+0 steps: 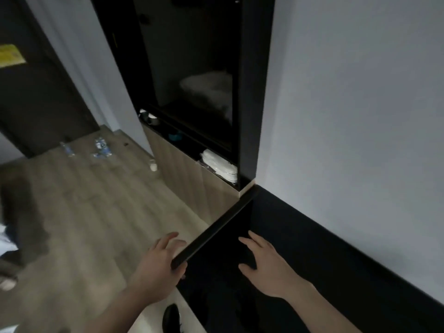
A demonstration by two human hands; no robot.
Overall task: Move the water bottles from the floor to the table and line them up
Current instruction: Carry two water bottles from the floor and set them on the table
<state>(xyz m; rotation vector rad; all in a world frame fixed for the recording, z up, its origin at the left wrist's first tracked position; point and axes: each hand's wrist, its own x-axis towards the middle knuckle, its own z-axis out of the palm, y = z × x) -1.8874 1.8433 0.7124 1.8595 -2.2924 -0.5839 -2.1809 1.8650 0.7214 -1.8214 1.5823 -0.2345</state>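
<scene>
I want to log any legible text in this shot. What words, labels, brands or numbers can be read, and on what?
Nothing can be read.
Yellow sign on the dark door: print too blurred to read.
Water bottles on the floor: blue labels too small and blurred to read.
No text shows on the black table or the cabinet.
</scene>
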